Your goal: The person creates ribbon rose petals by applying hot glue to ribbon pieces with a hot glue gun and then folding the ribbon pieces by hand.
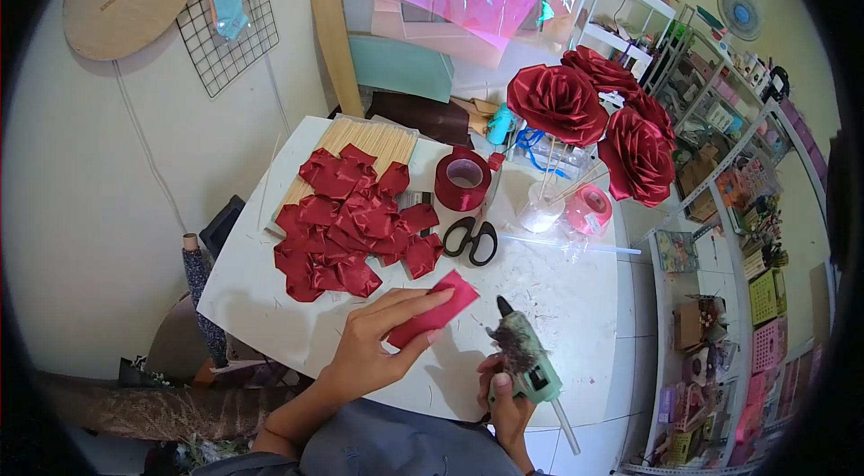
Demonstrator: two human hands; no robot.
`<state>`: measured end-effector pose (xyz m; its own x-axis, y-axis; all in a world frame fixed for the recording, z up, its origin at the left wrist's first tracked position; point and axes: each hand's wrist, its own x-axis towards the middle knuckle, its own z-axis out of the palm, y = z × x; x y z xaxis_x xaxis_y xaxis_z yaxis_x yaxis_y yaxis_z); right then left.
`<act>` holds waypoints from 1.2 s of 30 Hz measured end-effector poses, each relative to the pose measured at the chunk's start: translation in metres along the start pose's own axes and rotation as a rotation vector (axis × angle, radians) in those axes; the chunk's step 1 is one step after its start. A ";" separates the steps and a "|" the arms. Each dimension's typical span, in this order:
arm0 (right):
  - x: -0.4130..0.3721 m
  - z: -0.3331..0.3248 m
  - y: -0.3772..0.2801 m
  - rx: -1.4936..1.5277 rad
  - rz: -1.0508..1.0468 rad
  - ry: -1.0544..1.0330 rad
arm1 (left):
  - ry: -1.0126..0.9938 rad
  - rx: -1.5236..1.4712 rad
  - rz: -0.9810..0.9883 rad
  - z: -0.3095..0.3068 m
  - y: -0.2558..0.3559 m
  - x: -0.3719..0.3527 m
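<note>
My left hand (382, 341) pinches a piece of red satin ribbon (441, 307) between thumb and fingers, above the front part of the white table. To its right, my right hand (506, 399) is wrapped round the handle of a pale green hot glue gun (533, 354). The gun's dark nozzle points up and away from me, and a glue stick (565, 425) sticks out of its back end. Its body is smeared with something dark. The nozzle and the ribbon are apart. A pile of cut red satin petals (346, 229) lies beyond my left hand.
Black-handled scissors (471, 242) and a red ribbon roll (463, 179) lie mid-table. Large red satin roses (558, 104) on sticks stand in a white holder (542, 208) at back right, beside a pink roll (589, 209). Wooden sticks (378, 141) lie under the petals. Shelves (720, 179) stand at right.
</note>
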<state>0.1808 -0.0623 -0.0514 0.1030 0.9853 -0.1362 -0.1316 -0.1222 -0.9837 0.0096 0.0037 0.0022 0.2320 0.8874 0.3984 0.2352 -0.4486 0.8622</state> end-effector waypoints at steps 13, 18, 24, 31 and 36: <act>0.005 0.003 -0.006 -0.261 -0.194 -0.164 | 0.296 0.202 0.104 0.004 -0.012 0.005; 0.007 0.002 -0.005 -0.367 -0.318 -0.253 | 0.305 0.227 0.117 0.007 -0.005 0.006; 0.008 0.004 -0.007 -0.389 -0.363 -0.274 | 0.276 0.224 0.101 0.008 -0.002 0.005; 0.009 0.004 -0.007 -0.430 -0.376 -0.258 | 0.286 0.125 0.113 0.011 -0.003 0.006; 0.009 0.003 -0.007 -0.439 -0.402 -0.234 | 0.260 -0.062 0.031 0.009 -0.006 0.007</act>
<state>0.1801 -0.0524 -0.0453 -0.1647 0.9583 0.2336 0.2936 0.2737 -0.9159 0.0183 0.0116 -0.0030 -0.0137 0.8746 0.4847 0.1720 -0.4755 0.8628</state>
